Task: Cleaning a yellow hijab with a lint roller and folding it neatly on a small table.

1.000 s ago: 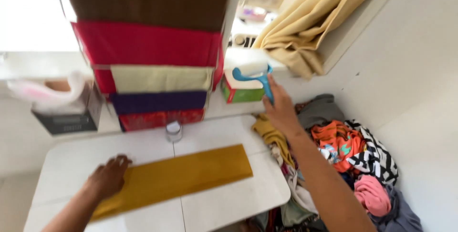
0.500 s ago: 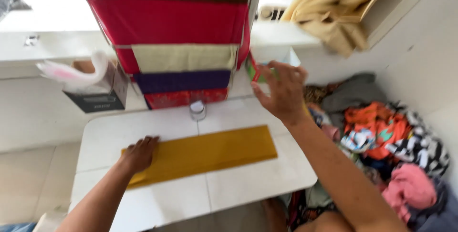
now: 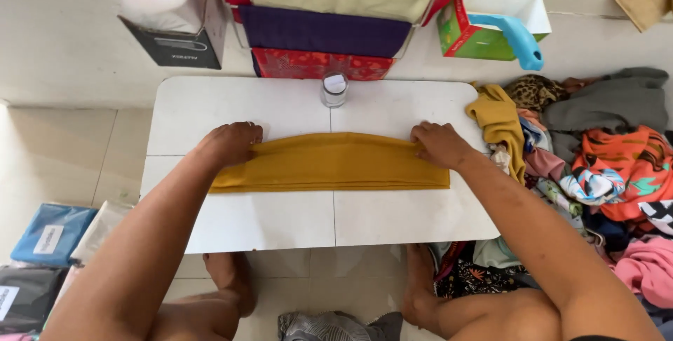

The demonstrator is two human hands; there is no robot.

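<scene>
**A:** Looking down at your low white table [image 3: 266, 222], I see the mustard yellow cloth [image 3: 333, 166] lying as a long folded strip across the middle, from 9 o'clock to 3 o'clock. Why are your hands at the two ends?

**B:** You hold it this way so that the strip is stretched flat. Your left hand [image 3: 231, 143] rests on the end at 9 o'clock, palm down, fingers bent over the upper edge. Your right hand [image 3: 438, 145] does the same at the 3 o'clock end. Both press on the cloth; whether the fingers really pinch the fold, I cannot tell, because the knuckles hide the fingertips.

**A:** And the upper edge looks a bit raised?

**B:** Yes, it makes a soft ridge between your hands, I think because you pull it from both ends. The lower edge lies flat and straight.

**A:** What stands around the cloth?

**B:** At 12 o'clock from the cloth, close but apart from it, a small clear jar [image 3: 334, 89] stands upright on the table. Beyond it, folded cloths [image 3: 322, 29] are stacked in a red holder. At 3 o'clock, off the table, a pile of mixed clothes [image 3: 603, 159] lies on the floor, within reach of your right arm. At 1 o'clock a green box [image 3: 473, 36] stands with a blue handle [image 3: 517, 38] in front of it.
</scene>
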